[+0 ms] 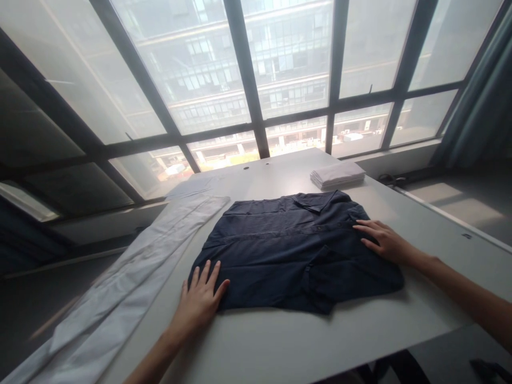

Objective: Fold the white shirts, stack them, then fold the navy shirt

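A dark navy short-sleeved shirt (264,256) lies spread on the white table (256,341), its buttoned front facing up and its collar end toward the right. My left hand (203,293) rests with spread fingers on the shirt's lower left corner, at the hem. On the right, my right hand (378,240) lies flat near the collar, fingers stretched out over the fabric. Neither hand grips the cloth. Both short sleeves are laid inward over the front.
A long white cloth garment (132,288) drapes along the table's left side and over its edge. Folded white cloths (338,175) are stacked at the back right. Large windows (288,58) stand beyond the table, with a blue-grey curtain (476,112) at far right.
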Available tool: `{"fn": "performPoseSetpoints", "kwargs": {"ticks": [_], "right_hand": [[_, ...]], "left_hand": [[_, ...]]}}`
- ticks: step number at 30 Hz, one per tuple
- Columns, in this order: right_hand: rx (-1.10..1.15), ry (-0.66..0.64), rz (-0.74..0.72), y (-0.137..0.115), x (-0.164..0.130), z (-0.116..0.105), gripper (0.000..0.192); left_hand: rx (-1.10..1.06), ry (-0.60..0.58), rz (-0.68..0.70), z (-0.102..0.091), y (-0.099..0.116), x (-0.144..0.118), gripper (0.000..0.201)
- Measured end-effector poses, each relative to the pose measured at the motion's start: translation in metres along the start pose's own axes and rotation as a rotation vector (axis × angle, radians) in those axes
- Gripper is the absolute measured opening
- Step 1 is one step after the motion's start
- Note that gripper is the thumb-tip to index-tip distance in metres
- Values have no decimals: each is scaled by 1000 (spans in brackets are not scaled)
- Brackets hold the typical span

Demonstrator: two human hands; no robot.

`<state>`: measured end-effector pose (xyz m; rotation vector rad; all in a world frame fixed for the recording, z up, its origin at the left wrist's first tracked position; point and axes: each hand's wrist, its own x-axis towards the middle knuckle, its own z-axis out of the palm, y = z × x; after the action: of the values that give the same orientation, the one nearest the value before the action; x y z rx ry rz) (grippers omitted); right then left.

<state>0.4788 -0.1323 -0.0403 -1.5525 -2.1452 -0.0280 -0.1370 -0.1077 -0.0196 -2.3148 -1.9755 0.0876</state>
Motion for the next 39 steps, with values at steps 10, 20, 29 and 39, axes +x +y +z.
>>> {"fn": "performPoseSetpoints", "kwargs": {"ticks": [10, 20, 29, 39], "right_hand": [[55, 50, -6, -9, -38, -26, 40], [87, -16, -76, -79, -72, -40, 28], [68, -112, -144, -87, -77, -48, 14], [2, -42, -270, -92, -76, -53, 18]], "left_hand": [[-284, 160, 547, 3, -81, 0, 63], [-393, 173, 713, -26, -106, -14, 34], [-223, 171, 732, -38, -110, -18, 43], [-149, 271, 853, -29, -107, -5, 25]]}}
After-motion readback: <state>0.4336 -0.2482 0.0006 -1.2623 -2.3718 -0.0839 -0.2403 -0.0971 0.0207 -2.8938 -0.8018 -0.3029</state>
